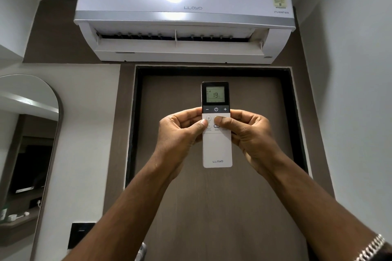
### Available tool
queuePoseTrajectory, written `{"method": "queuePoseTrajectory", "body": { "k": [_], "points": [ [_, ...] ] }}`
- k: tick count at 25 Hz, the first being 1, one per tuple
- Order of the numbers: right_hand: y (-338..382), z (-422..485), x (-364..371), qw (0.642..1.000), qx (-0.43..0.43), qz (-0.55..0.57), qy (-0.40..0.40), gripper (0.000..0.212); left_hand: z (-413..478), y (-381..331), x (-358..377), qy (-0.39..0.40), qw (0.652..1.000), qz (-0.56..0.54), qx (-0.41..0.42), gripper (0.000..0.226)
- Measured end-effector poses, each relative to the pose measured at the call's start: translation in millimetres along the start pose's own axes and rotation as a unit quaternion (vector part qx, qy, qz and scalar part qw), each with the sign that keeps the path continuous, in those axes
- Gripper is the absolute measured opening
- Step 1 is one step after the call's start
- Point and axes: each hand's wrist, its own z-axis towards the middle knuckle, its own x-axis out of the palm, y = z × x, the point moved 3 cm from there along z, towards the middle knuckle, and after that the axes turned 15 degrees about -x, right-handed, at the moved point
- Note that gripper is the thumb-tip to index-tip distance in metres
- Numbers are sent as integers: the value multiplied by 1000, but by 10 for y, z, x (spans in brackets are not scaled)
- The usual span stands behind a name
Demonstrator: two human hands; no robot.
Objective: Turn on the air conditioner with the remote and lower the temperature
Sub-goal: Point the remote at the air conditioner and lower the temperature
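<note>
A white wall air conditioner (184, 15) hangs above a door, its bottom flap swung open. I hold a slim white remote (216, 150) upright in front of the door, pointing up. Its black top carries a lit screen reading 19, with minus, power and plus buttons below. My left hand (180, 131) grips the remote's left edge, thumb resting on the small buttons below the black band. My right hand (250, 133) grips the right edge, thumb tip on the buttons just below the power key. Both thumbs cover part of the button rows.
A brown door (212, 207) in a dark frame fills the middle. An arched mirror (27, 144) hangs on the left wall above a shelf with small items. A black switch plate (81, 233) sits beside the door. A white wall (356, 91) closes in on the right.
</note>
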Motion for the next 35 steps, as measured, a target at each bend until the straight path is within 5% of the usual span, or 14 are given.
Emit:
{"method": "queuePoseTrajectory", "body": {
  "k": [35],
  "points": [
    [147,-35,64,1000,-14,-6,1,35,31,-203,60,-103,991,78,40,4]
  ]
}}
